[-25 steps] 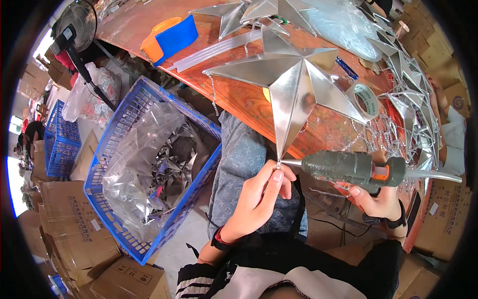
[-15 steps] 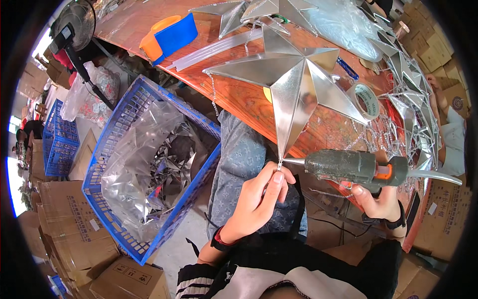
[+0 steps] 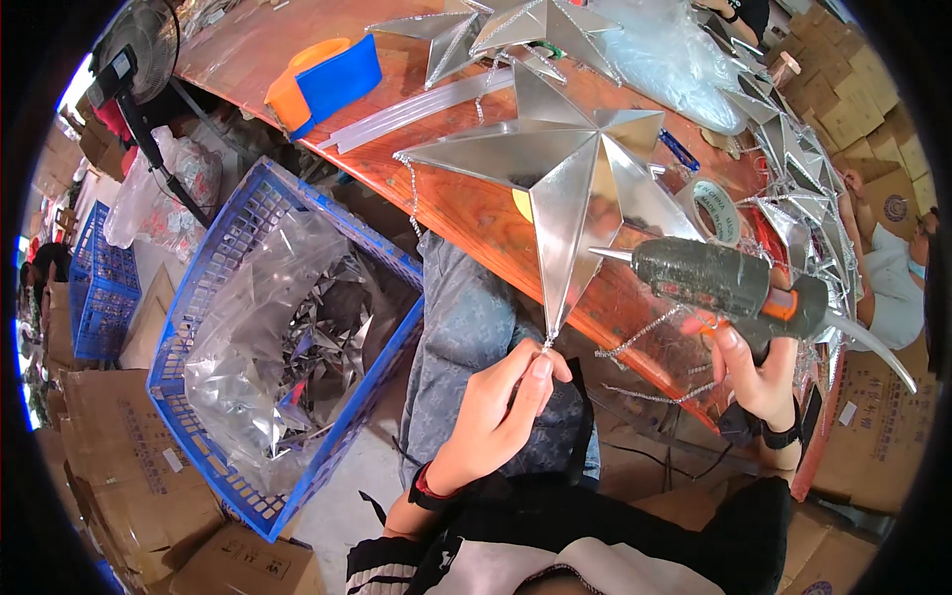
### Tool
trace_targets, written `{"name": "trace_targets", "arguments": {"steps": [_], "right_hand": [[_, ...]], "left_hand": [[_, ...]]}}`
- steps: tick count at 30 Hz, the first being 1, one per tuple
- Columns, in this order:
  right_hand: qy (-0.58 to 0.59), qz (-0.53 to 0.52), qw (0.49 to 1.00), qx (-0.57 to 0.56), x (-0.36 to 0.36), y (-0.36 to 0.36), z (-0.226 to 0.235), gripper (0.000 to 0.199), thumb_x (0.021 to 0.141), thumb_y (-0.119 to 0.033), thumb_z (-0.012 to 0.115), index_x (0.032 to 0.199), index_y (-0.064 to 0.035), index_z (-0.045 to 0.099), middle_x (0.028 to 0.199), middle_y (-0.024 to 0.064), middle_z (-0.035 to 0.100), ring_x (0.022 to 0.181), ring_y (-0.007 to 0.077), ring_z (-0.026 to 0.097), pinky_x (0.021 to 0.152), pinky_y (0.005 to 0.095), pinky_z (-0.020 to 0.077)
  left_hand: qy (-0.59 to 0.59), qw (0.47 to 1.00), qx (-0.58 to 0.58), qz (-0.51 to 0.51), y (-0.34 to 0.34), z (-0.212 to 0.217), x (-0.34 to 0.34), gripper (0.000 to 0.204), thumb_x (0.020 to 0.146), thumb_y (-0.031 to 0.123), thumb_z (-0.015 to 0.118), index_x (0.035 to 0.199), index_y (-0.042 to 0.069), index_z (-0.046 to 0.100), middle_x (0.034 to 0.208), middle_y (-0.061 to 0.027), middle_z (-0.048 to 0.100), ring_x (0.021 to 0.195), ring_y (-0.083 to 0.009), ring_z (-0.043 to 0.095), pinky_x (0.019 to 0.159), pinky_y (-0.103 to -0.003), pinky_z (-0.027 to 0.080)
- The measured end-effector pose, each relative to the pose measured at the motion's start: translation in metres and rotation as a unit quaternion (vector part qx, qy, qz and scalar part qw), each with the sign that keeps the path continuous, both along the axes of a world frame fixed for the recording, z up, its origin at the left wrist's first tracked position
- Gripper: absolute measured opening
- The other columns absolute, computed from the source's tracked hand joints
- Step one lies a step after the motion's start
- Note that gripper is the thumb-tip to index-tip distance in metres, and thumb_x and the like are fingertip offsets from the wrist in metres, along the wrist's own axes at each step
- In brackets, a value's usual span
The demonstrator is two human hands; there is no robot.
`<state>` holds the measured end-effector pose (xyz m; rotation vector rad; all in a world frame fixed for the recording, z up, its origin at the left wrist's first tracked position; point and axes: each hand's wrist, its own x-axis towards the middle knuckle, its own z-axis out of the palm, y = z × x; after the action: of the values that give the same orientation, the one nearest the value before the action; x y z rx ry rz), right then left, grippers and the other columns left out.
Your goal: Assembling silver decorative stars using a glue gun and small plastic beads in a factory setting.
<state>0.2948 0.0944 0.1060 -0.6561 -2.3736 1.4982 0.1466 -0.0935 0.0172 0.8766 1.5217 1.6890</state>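
A large silver foil star (image 3: 578, 213) lies over the table edge with one long point hanging toward me. My left hand (image 3: 501, 412) is closed in a pinch at that point's tip, where a short bit of sparkly silver cord (image 3: 548, 345) shows. My right hand (image 3: 762, 385) grips a dark green hot glue gun (image 3: 699, 278), its handle partly hidden by the fingers. The gun's nozzle (image 3: 612, 255) is apart from the tip, over the star's lower right side. A glue stick (image 3: 873, 349) sticks out of the gun's back.
On the red-brown wooden table (image 3: 426, 203) are a tape roll (image 3: 716, 211), clear glue sticks (image 3: 416, 111), an orange and blue roll (image 3: 337, 81) and more silver stars (image 3: 531, 28). A blue crate (image 3: 288, 531) with foil pieces stands left. Another person (image 3: 892, 288) is at the right.
The glue gun has moved up and away from the star's tip, its nozzle no longer at my left fingers. My left hand has shifted slightly down and left, still pinching.
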Motion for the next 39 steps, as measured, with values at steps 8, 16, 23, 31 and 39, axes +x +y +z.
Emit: {"name": "trace_targets", "arguments": {"steps": [8,16,23,31,39], "right_hand": [[0.044,-0.006,0.997,0.065,-0.013,0.002,-0.006,0.032,0.089,-0.009,0.048,0.115,0.0061,0.037,0.085,0.0142,0.057,0.057,0.0096,0.047,0.054,0.0229,0.039],[0.049,-0.015,0.994,0.099,-0.017,0.001,-0.006,0.029,0.091,-0.015,0.047,0.11,0.006,0.042,0.076,0.0132,0.059,0.043,0.0056,0.042,0.041,0.0186,0.0333],[0.039,-0.064,0.988,0.132,-0.036,-0.001,0.012,0.024,0.093,-0.016,0.045,0.098,0.0064,0.051,0.086,0.013,0.063,0.042,0.0059,0.041,0.04,0.0197,0.0327],[0.003,-0.088,0.98,0.177,-0.061,0.011,0.028,0.022,0.093,-0.018,0.045,0.087,0.0027,0.052,0.08,0.0091,0.061,0.042,0.0061,0.039,0.04,0.0201,0.0307],[-0.001,-0.097,0.98,0.176,-0.064,0.018,0.024,0.021,0.093,-0.019,0.047,0.089,0.0021,0.046,0.08,0.0103,0.06,0.042,0.0064,0.04,0.039,0.0202,0.0311]], "left_hand": [[0.042,0.998,0.033,0.015,0.002,-0.006,-0.001,0.031,0.097,0.019,0.035,0.084,-0.003,0.053,0.059,-0.0025,0.047,0.051,-0.0061,0.04,0.049,-0.022,0.033],[0.044,0.998,0.033,0.015,0.0,-0.008,-0.003,0.03,0.097,0.02,0.037,0.084,-0.003,0.054,0.058,-0.0012,0.046,0.051,-0.0057,0.04,0.049,-0.021,0.033],[0.031,0.999,0.04,0.013,0.0,-0.011,-0.004,0.028,0.096,0.017,0.037,0.084,-0.003,0.054,0.058,-0.0008,0.045,0.05,-0.0056,0.039,0.049,-0.021,0.033],[0.036,0.998,0.039,0.014,0.001,-0.012,-0.006,0.026,0.095,0.014,0.039,0.083,-0.002,0.054,0.059,-0.0012,0.045,0.051,-0.0059,0.039,0.049,-0.021,0.033],[0.022,1.0,-0.015,-0.013,-0.005,-0.008,-0.01,0.015,0.091,0.008,0.045,0.086,-0.003,0.055,0.075,-0.0132,0.056,0.065,-0.0231,0.055,0.062,-0.029,0.044]]}}
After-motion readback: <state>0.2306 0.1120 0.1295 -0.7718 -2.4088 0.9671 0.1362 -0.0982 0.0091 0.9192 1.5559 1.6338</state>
